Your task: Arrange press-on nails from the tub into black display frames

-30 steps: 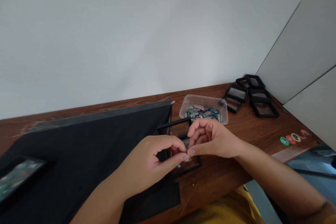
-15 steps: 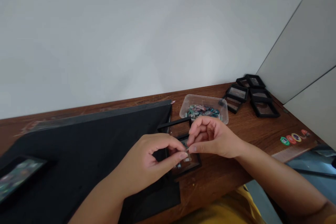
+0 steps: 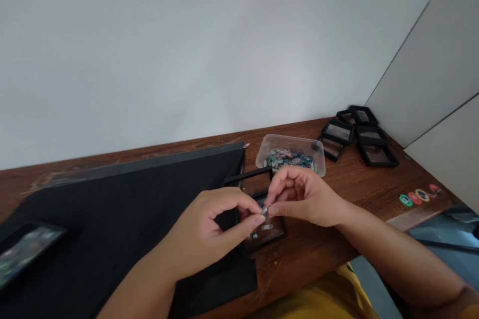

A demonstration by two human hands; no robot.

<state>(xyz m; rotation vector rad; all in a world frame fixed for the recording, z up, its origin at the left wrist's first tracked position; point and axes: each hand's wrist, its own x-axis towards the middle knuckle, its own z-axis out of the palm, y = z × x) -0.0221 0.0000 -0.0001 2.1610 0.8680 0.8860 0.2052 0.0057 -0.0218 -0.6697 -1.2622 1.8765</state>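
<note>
A small shiny stone-like piece (image 3: pixel 265 210) is between my fingertips; its exact kind is too small to make out. My left hand (image 3: pixel 220 224) pinches it between thumb and forefinger. From the other side, my right hand (image 3: pixel 299 197) pinches at the same piece, its other fingers curled. Just below the hands lies an opened black display case (image 3: pixel 282 234) with a clear window, partly hidden by my fingers. A few small pale and bluish pieces (image 3: pixel 267 227) rest on that window. Behind my right hand stands a clear plastic tub (image 3: pixel 320 159) of colourful stone-like pieces (image 3: pixel 286 157).
Several black display cases (image 3: pixel 377 155) are stacked at the back right near the wall. A black mat (image 3: pixel 142 204) covers the left of the wooden table (image 3: pixel 359 187), with a filled case (image 3: pixel 33 246) on it. Round stickers (image 3: pixel 414 198) lie at the right edge.
My fingertips have shifted slightly, and the small piece between them has turned and shows more clearly. The case and the tub have stayed put.
</note>
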